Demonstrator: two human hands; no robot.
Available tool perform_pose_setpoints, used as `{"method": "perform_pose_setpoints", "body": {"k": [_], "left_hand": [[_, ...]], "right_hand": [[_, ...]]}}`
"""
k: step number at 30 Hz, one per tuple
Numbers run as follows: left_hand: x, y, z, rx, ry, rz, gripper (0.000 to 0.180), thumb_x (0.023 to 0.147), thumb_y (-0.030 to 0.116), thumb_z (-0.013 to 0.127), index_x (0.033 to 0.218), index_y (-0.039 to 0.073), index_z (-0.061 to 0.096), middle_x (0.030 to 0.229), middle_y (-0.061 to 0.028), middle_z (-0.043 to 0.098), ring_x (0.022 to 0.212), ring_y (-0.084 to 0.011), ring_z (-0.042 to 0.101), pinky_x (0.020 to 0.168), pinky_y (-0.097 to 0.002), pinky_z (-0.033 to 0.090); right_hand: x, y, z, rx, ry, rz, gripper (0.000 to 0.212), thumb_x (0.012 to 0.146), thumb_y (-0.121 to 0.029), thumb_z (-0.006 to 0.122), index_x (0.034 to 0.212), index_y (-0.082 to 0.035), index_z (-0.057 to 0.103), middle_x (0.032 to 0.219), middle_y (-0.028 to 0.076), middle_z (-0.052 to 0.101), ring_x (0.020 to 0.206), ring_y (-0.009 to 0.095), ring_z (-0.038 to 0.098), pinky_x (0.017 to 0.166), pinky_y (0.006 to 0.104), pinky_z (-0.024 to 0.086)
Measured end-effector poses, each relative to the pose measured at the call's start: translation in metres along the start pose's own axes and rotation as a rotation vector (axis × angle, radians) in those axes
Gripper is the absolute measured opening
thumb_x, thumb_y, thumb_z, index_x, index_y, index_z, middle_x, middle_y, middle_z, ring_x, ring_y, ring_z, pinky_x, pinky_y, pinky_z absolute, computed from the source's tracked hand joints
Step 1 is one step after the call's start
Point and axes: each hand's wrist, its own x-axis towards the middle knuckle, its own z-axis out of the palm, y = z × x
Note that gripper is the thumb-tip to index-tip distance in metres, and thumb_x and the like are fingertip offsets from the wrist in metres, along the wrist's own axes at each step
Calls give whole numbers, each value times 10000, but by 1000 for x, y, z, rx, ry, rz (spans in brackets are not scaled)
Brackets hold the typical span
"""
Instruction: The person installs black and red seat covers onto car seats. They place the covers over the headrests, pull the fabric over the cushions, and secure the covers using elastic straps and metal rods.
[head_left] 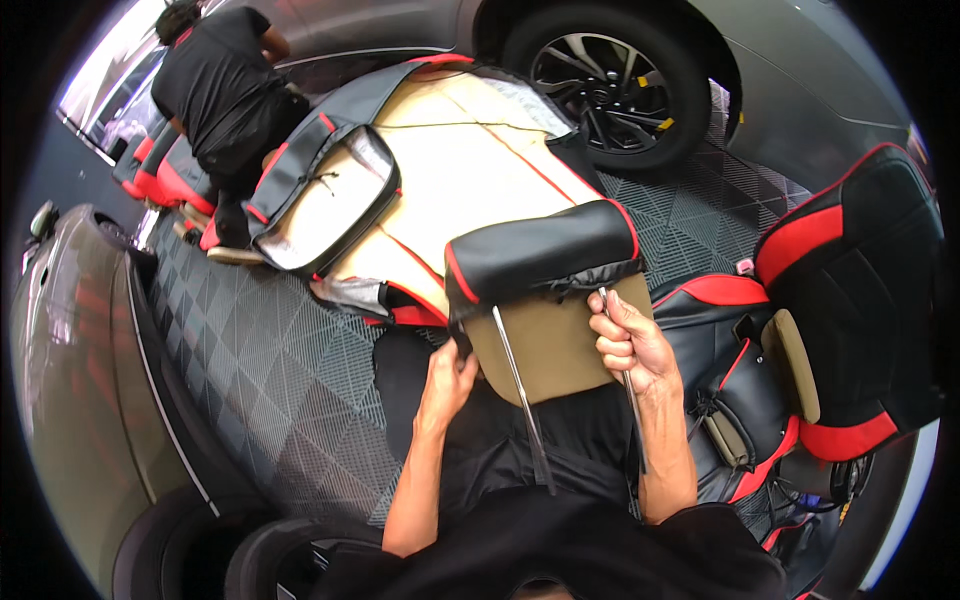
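Observation:
A tan headrest (550,350) rests over my lap with its two metal posts pointing toward me. A black headrest cover (545,248) with red piping is pulled over its far part, and the near part stays bare. My left hand (447,385) pinches the dark edge of the cover at the headrest's left side; some of its fingers are hidden behind. My right hand (635,343) is closed around the right post, thumb up near the cover's gathered hem. The left post (520,385) stands free of both hands.
Beyond the headrest lies a large seat cover (450,160), pale lining up. Black-and-red car seats (850,300) stand on the right. A car wheel (605,90) is at the back, another car (85,370) at the left. A person in black (225,90) bends at the far left over tiled floor (270,400).

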Motion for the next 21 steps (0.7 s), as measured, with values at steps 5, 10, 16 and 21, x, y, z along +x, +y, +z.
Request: {"method": "perform_pose_setpoints", "body": {"k": [5, 10, 16, 21], "left_hand": [[-16, -6, -2, -154, -50, -166, 234, 987, -31, 629, 1213, -70, 675, 976, -99, 754, 782, -136, 712, 685, -307, 591], [3, 15, -42, -143, 57, 112, 846, 903, 160, 768, 1631, 43, 354, 1573, -170, 485, 1379, -271, 556, 1096, -441, 500], [39, 56, -79, -225, -66, 388, 919, 880, 643, 788, 1495, -2, 565, 1450, -202, 631, 1364, -322, 577, 1163, -456, 428], [43, 60, -56, -307, 162, 397, 375, 1050, 324, 680, 1108, -38, 761, 1184, -160, 770, 1172, -261, 683, 1066, -397, 496]], "right_hand": [[-7, 7, 6, -39, -25, 12, 248, 1156, -278, 490, 1156, -40, 559, 674, -89, 265, 484, 2, 198, 381, 198, 150], [-9, 23, 15, -112, -28, 28, 268, 1144, -295, 528, 1094, -44, 610, 657, -90, 282, 489, 10, 215, 411, 213, 159], [-18, 44, 21, -476, -45, -12, 328, 1105, -285, 628, 1136, 39, 668, 611, -83, 375, 493, 13, 267, 460, 247, 184], [-24, 56, 19, -565, 15, -105, 321, 1104, -265, 634, 1157, 48, 684, 601, -91, 407, 504, 9, 287, 473, 250, 199]]}}
